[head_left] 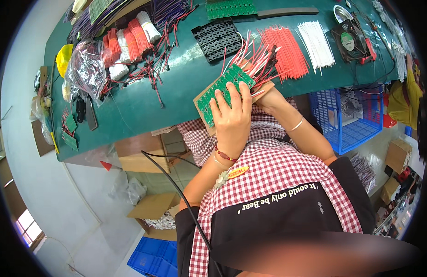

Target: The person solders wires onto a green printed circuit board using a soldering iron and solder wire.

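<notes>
A green circuit board panel (218, 94) on a brown cardboard backing (198, 102) is held tilted at the table's near edge. Red, white and black wires (257, 67) fan out from its far right end. My left hand (233, 113) lies across the panel, fingers bent on its face and thumb hidden. At the right end, my right hand (269, 97) grips the backing beside the wires; most of its fingers are hidden behind.
Beyond the hands, a black slotted tray (217, 39), red wires (283, 53), white wires (316, 45) and a black fan (350, 41) lie on the green table (130, 108). Bundled wires (130, 41) and a plastic bag (86, 69) are left. A blue crate (345, 120) stands below right.
</notes>
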Demonstrator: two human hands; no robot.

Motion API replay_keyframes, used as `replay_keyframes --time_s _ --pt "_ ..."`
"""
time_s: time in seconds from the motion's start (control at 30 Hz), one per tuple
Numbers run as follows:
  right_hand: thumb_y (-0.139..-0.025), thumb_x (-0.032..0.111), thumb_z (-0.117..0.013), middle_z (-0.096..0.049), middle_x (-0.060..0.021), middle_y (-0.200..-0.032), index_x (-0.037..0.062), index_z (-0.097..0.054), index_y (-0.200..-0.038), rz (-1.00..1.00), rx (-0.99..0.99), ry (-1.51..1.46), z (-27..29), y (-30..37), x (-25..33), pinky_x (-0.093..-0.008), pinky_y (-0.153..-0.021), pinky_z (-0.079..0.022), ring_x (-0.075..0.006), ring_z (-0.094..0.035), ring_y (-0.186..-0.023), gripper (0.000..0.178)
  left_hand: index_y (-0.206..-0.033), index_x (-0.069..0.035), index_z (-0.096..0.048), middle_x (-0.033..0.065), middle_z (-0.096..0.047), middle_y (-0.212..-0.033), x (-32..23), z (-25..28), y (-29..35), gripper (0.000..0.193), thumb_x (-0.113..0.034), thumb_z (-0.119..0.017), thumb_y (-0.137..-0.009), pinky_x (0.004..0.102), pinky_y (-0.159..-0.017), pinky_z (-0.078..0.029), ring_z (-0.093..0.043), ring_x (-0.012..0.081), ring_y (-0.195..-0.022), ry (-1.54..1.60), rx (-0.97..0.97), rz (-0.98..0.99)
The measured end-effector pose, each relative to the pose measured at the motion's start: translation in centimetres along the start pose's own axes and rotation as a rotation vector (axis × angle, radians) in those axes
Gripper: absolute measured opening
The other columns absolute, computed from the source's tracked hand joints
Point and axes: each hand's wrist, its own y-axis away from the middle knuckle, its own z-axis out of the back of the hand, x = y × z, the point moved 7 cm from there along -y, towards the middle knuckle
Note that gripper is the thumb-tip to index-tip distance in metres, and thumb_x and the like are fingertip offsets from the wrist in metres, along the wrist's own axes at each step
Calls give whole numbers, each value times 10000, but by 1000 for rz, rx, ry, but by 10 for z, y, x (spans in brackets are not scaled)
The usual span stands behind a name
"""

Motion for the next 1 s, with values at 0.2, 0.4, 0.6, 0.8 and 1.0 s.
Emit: replay_keyframes --time_s 0.2,0.4,0.6,0.8,1.0 --pt "-923 67 -495 -663 -83 -1033 1 -597 -1121 35 -202 -92 16 -4 10 -288 -761 -521 -149 -640 -872 232 -1295 -44 -491 172 -565 -1201 -9 -12 -12 438 -122 -526 -866 439 -880 -486 -604 374 -991 -157 10 22" --pt "-908 99 -503 -682 -68 -888 33 -661 -947 -39 -36 -15 -3 -57 -4 -286 -680 -500 -146 -636 -775 176 -1293 -45 -486 147 -558 -1194 21 -23 -20 438 -137 -536 -868 404 -868 -490 -599 332 -990 -291 0 123" --pt "-877 67 -531 -681 -100 -894 -1 -644 -953 -49 -181 130 7 -76 8 -345 -723 -540 -203 -650 -750 152 -1302 -56 -480 150 -549 -1205 26 -34 -29 435 -150 -526 -879 409 -847 -499 -603 329 -985 -403 28 219" --pt "-968 194 -496 -688 -153 -926 -36 -629 -931 -244 -139 232 27 -13 15 -296 -751 -565 -218 -690 -847 267 -1314 -77 -480 185 -527 -1233 16 -60 -12 434 -171 -500 -890 454 -862 -479 -580 381 -1028 -455 35 139" --pt "-880 88 -564 -690 -102 -860 17 -642 -982 459 -189 1530 43 -47 163 -373 -745 -533 -254 -676 -808 147 -1341 -82 -486 213 -510 -1270 23 -60 -7 449 -172 -476 -901 508 -869 -473 -566 435 -1054 -482 143 51"
